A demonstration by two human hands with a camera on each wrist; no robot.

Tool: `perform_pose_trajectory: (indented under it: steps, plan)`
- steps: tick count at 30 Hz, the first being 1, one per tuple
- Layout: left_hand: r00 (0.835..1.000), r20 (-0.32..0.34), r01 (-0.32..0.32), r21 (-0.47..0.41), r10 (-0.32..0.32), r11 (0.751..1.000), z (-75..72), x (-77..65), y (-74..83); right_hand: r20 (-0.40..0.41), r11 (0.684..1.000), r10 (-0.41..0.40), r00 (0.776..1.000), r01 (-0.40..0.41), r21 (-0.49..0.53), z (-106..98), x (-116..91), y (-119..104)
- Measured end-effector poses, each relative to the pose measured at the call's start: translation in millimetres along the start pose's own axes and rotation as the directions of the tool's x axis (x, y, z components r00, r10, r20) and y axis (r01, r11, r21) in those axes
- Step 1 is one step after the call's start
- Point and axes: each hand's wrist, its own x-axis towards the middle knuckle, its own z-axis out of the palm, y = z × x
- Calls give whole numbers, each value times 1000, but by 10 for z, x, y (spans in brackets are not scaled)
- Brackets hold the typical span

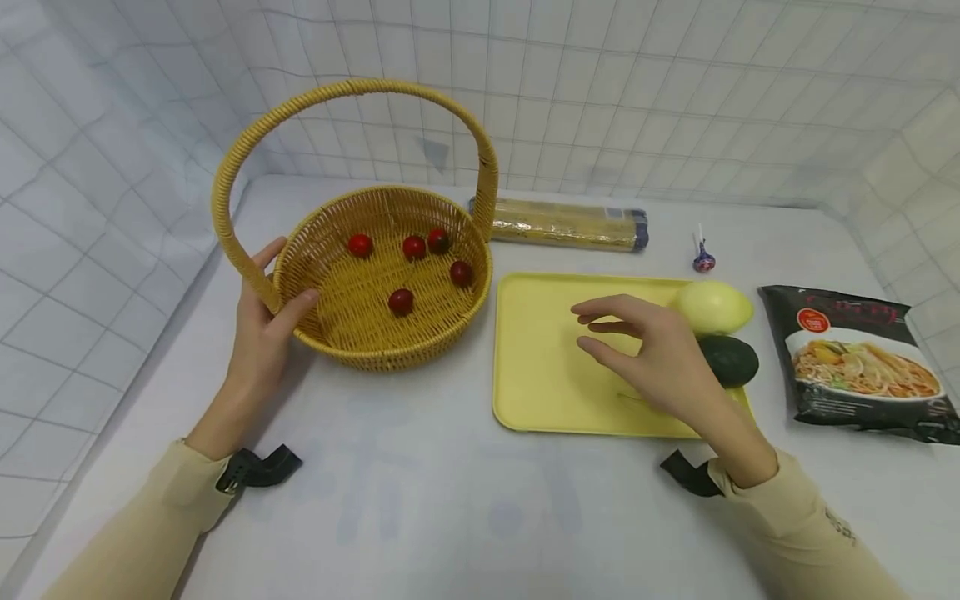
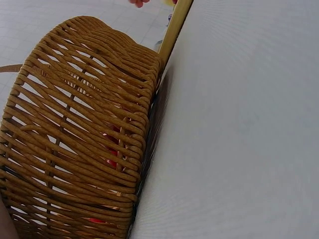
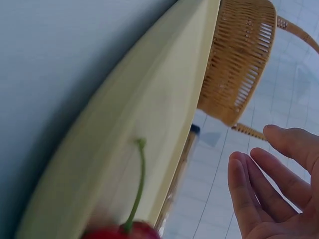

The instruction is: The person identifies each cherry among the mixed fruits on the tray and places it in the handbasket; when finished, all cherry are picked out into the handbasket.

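Observation:
My left hand (image 1: 264,337) grips the left rim of a wicker basket (image 1: 390,360), thumb over the edge and fingers along the outside. Several dark red cherries (image 1: 401,302) lie spread on the basket floor. In the left wrist view the woven basket wall (image 2: 75,129) fills the left half. Over the yellow tray (image 1: 540,350) hovers my right hand (image 1: 656,350), fingers loosely bent and apart from the thumb, holding nothing. A cherry (image 3: 142,231) with a green stem sits on the tray in the right wrist view; in the head view the hand mostly covers that spot.
At the tray's right end are a pale yellow-green fruit (image 1: 714,307) and a dark green avocado-like fruit (image 1: 729,361). Behind it lies a long wrapped packet (image 1: 562,223). A lollipop (image 1: 703,262) and a black noodle packet (image 1: 862,367) lie farther right. The basket's tall handle (image 1: 352,87) arches upward.

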Motion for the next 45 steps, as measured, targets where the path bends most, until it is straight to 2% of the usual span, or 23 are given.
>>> perform_pose_trajectory:
  steps: [4, 10, 13, 17, 20, 23, 31, 40, 45]
  plan:
    - [1000, -6, -10, -10, 10, 1000, -10, 30, -6, -46, 998, -4, 999, 0, -67, -142, -50, 90]
    - [1000, -16, 5, 25, -5, 1000, -63, -5, -26, -97, 998, 20, 995, -25, -52, -248, -72, 226]
    - [1000, -19, 9, 31, -8, 999, -92, -17, -20, -111, 996, 27, 993, -36, -77, -254, -93, 284]
    - [1000, -30, 5, 32, -4, 999, -112, -19, -9, -127, 983, 0, 992, -23, -180, -241, -99, 335]
    - [1000, -31, 3, -3, -3, 1000, -110, -18, -6, -142, 966, -16, 990, -21, -258, -239, -98, 353]
    - [1000, -26, -3, -36, 2, 999, -102, -9, -8, -152, 955, 1, 988, -46, -292, -244, -114, 357]
    - [1000, -20, -12, -53, 11, 999, -67, 13, -14, -147, 951, 45, 988, -87, -295, -249, -158, 363]
    - [1000, -4, 4, -68, -4, 998, -33, 11, -25, -81, 931, 117, 990, -138, -339, -243, -214, 364]
    - [1000, 5, 10, -48, -10, 999, -20, 5, -45, -51, 946, 126, 991, -135, -294, -205, -212, 373]
